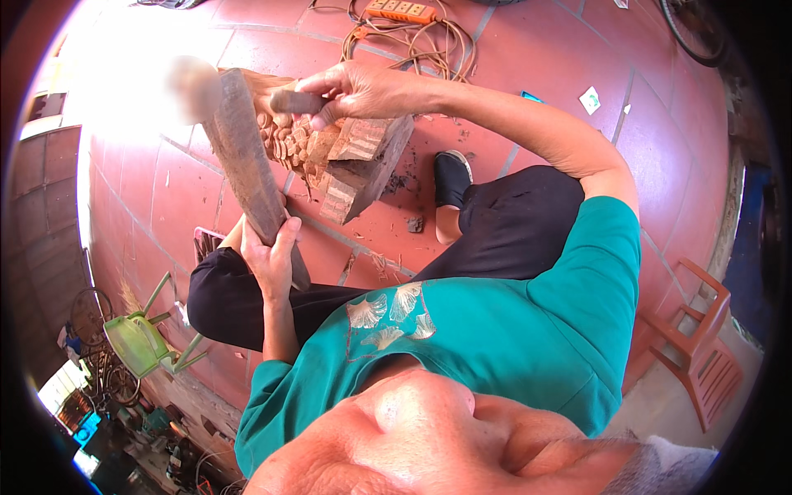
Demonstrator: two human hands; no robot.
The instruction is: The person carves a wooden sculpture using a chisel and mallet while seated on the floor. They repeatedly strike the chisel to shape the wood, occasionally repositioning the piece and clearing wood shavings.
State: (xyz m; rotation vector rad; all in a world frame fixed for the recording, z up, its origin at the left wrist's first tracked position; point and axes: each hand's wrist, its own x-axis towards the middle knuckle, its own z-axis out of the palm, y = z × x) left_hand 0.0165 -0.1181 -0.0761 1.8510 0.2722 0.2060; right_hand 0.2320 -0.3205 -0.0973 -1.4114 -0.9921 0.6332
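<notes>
Both hands are busy at the upper centre of the frame: the left hand grips a long wooden mallet, while the right hand is clenched around a chisel set against the carved wooden block resting on the red tiled floor.
</notes>
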